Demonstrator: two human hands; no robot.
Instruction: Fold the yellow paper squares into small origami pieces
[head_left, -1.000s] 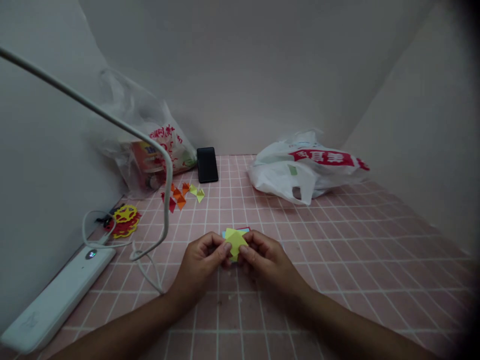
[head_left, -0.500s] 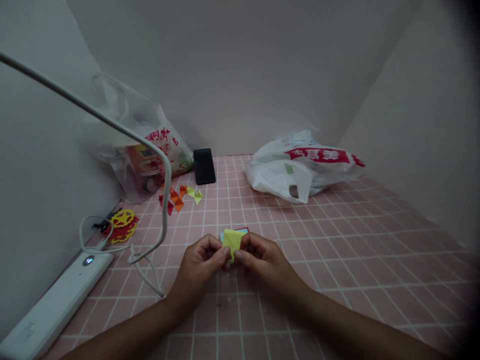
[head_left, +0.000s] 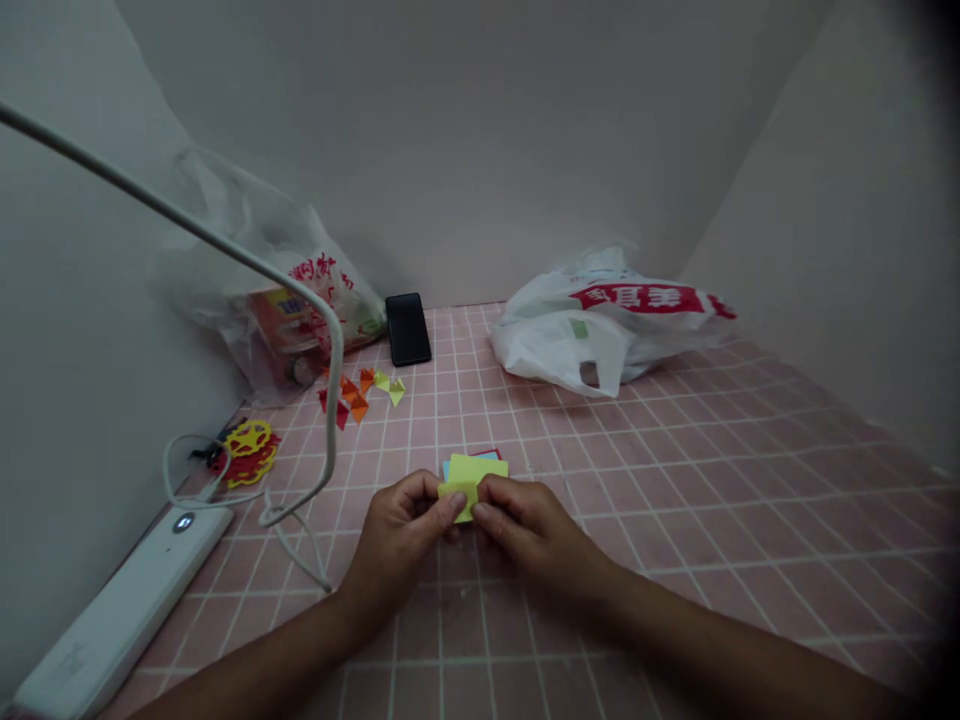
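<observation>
A small piece of yellow paper (head_left: 470,474) is held over the pink checked table (head_left: 675,480), partly folded. My left hand (head_left: 405,530) pinches its left edge with thumb and fingers closed. My right hand (head_left: 525,522) pinches its right edge the same way. The two hands touch at the fingertips near the middle of the table. Under the yellow paper lies a small stack of coloured sheets (head_left: 489,456), showing blue and red edges.
Several small folded orange, red and yellow paper pieces (head_left: 361,392) lie at the back left, beside a black phone (head_left: 408,328). A clear plastic bag (head_left: 277,290) and a white plastic bag (head_left: 607,325) sit by the wall. A white lamp base (head_left: 112,610) and cut paper shapes (head_left: 247,452) are at left.
The yellow paper has gone from a pointed, diamond-like shape to a flatter rectangle between my fingers. Both hands stayed in place, moving slightly lower in view.
</observation>
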